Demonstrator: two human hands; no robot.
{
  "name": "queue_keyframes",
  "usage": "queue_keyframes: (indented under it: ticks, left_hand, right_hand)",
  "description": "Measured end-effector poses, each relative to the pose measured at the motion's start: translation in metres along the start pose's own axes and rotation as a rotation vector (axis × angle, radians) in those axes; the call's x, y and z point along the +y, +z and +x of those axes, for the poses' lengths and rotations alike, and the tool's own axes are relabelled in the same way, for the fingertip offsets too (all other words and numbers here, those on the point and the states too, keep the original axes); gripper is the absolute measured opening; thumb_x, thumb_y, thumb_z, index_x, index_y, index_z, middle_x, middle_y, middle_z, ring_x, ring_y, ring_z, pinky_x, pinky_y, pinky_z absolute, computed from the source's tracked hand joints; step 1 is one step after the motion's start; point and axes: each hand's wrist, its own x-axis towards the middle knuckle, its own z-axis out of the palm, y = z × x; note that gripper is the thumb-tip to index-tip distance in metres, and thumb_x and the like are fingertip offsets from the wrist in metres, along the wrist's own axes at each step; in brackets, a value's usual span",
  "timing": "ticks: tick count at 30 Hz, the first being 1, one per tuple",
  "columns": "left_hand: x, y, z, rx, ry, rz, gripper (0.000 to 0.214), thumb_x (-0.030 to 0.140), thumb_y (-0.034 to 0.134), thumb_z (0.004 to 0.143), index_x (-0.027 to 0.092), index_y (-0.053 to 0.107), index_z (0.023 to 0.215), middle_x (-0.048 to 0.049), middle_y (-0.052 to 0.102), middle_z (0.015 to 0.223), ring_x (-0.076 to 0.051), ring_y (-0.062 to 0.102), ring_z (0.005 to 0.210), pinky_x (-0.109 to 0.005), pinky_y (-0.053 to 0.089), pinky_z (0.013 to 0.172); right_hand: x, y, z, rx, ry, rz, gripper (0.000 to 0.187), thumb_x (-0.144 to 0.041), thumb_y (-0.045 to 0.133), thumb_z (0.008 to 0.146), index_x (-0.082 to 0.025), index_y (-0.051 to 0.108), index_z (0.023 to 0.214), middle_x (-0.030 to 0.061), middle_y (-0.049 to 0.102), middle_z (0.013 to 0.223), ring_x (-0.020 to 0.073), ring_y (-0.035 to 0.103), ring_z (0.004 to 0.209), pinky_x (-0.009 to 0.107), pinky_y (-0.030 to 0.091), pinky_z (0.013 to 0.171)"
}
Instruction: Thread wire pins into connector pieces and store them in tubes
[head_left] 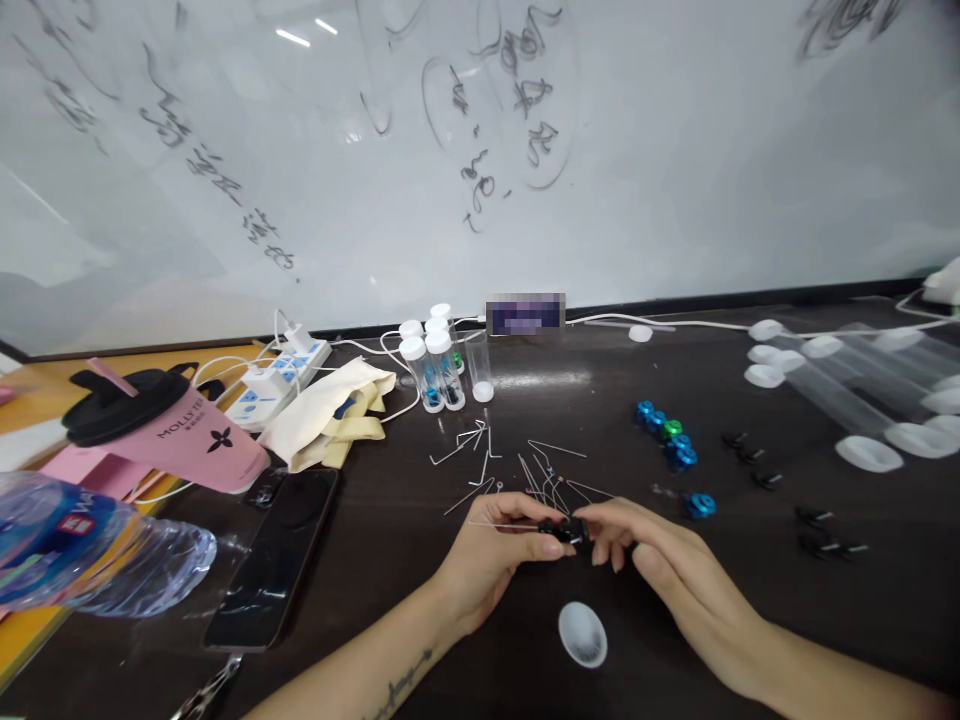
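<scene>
My left hand (pixel 499 545) and my right hand (pixel 637 550) meet near the front middle of the dark table (pixel 420 600). Both pinch a small black part (pixel 570 530) between their fingertips. A thin metal wire (pixel 502 523) runs out to the left under my left hand's fingers. More bent metal wires (pixel 517 465) lie scattered just beyond the hands. A white cap (pixel 583 634) lies on the table below the hands.
Blue and green round parts (pixel 670 440) and small black clips (pixel 817 530) lie to the right. Capped clear vials (pixel 435 370) stand at the back, long clear tubes (pixel 847 390) at far right. A phone (pixel 277 560), pink cup (pixel 172 430), water bottle (pixel 82 555), cloth bag (pixel 330 410) and power strip (pixel 277 380) crowd the left.
</scene>
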Motion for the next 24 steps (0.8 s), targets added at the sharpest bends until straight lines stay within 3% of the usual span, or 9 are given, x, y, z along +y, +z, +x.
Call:
queue_keyframes:
  ticks: [24]
  left_hand:
    - [0.001,0.0012,0.0002,0.013,-0.015,-0.01,0.025,0.005,0.085,0.054,0.012,0.075,0.076,-0.0049,0.076,0.077,-0.015,0.07,0.07,-0.027,0.054,0.077]
  right_hand:
    - [0.0018,-0.0009,-0.0012,0.007,0.026,0.022,0.038,-0.042,0.031,0.102,-0.031,0.047,0.134,0.0041,0.063,0.095,0.0192,0.061,0.085,0.035,0.049,0.079]
